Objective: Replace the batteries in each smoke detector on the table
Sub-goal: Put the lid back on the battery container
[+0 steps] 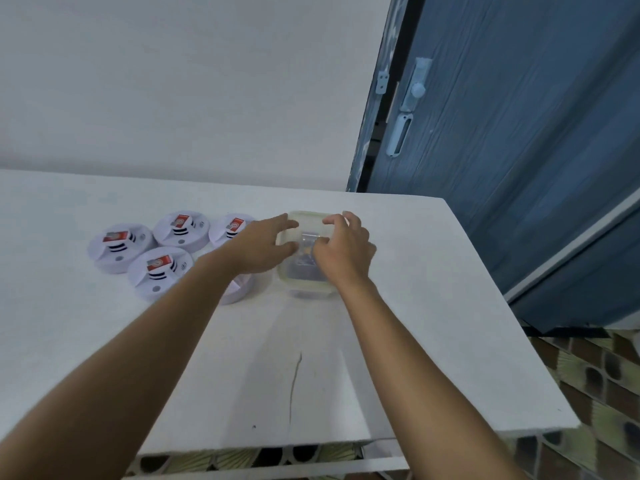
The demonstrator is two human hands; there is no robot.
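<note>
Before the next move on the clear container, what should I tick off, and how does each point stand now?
1. Both hands at the clear container: the left hand touches its left side with fairly straight fingers, the right hand is on its top. Ok.
2. Right hand's hold on the top: fingers curled, but blurred. Cannot tell.
3. Container sits flat on the table. Ok.
4. Contents identified: only dark shapes show through. Cannot tell.
5. Smoke detectors lie left of the container, red batteries showing. Ok.
</note>
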